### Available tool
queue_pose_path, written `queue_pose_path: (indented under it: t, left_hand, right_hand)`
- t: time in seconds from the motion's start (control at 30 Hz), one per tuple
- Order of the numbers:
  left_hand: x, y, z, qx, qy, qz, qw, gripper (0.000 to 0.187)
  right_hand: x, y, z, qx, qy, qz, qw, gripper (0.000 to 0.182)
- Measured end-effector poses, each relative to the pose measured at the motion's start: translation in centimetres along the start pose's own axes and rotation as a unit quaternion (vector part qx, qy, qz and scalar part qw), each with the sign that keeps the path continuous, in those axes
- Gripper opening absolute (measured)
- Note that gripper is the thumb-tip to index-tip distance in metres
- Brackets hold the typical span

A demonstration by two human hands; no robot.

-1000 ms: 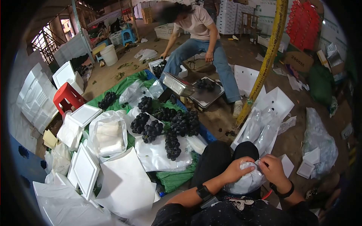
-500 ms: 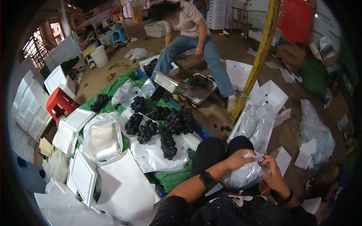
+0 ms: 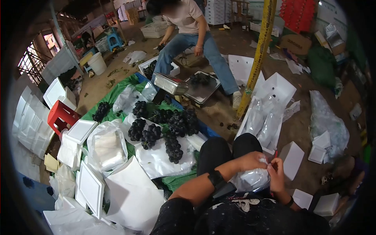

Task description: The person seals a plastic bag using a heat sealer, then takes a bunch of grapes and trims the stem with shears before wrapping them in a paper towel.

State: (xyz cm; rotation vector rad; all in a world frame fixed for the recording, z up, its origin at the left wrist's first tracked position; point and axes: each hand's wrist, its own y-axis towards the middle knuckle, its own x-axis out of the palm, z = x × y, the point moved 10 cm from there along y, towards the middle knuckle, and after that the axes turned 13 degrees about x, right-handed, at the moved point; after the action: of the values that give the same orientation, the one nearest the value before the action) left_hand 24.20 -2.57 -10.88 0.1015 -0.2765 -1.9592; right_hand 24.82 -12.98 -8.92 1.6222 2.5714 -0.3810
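Observation:
On my lap rests a clear plastic bag [image 3: 251, 180] with something pale inside that I cannot make out. My left hand [image 3: 251, 159] is closed around the bag's gathered top. At the same gathered end, the fingers of my right hand [image 3: 276, 172] pinch the plastic close to my left hand. To the left, several bunches of dark grapes [image 3: 173, 149] lie on flat plastic bags [image 3: 166, 164] and a green sheet [image 3: 92, 114].
A yellow pole [image 3: 256, 58] slants up ahead. Beyond it, a foam box [image 3: 282, 88] holds plastic bags. A co-worker [image 3: 188, 35] sits across from me by a scale [image 3: 201, 94]. Foam lids [image 3: 91, 188] and a red stool [image 3: 62, 113] are at left.
My hands have drawn closer together at the bag's top, and the right hand has risen slightly. The co-worker's hand has lifted with a few grapes near the foam box.

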Motion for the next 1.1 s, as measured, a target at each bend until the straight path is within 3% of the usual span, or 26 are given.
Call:
queue_pose_path:
  t: [0.1,0.3,0.4,0.43,0.53,0.63,0.7,0.77,0.83,1.1]
  left_hand:
    - [0.2,-0.8,1.5,0.003,0.027,0.014,1.000,0.029]
    - [-0.3,-2.2,3.5,0.017,0.100,0.032,0.994,0.032]
    - [-0.3,-3.3,4.5,0.007,0.119,0.012,0.993,0.034]
    - [-0.1,-3.9,4.5,0.006,0.112,0.003,0.994,0.035]
    - [-0.5,-5.5,5.0,0.023,0.093,0.016,0.995,0.032]
    - [-2.0,-7.3,6.1,0.069,0.047,0.070,0.994,0.024]
    - [-2.9,-8.3,5.3,0.066,0.002,0.097,0.993,0.024]
    - [-3.7,-9.2,3.9,0.027,-0.042,0.098,0.994,0.026]
    - [-3.7,-9.7,3.8,0.048,-0.083,0.096,0.991,0.026]
    - [-4.4,-10.5,2.5,0.038,-0.152,0.111,0.981,0.028]
  right_hand:
    - [0.1,-0.3,2.0,0.144,0.049,-0.082,0.985,0.006]
    - [0.4,0.3,-2.0,0.043,-0.116,-0.072,0.990,0.012]
    - [4.0,-1.7,-8.4,-0.248,-0.271,-0.166,0.915,0.012]
    - [3.7,-0.3,-6.6,-0.166,-0.262,-0.222,0.924,0.016]
    - [-2.3,6.9,-2.0,-0.084,-0.036,-0.092,0.992,0.026]
    - [-4.1,14.8,9.5,0.081,-0.047,-0.104,0.990,0.035]
    - [-2.6,17.2,16.3,0.150,-0.215,-0.173,0.949,0.035]
    - [-0.3,18.1,21.1,0.144,-0.388,-0.236,0.879,0.035]
    - [1.2,18.5,24.0,0.124,-0.488,-0.270,0.821,0.035]
    - [2.7,19.7,27.8,0.120,-0.556,-0.304,0.764,0.036]
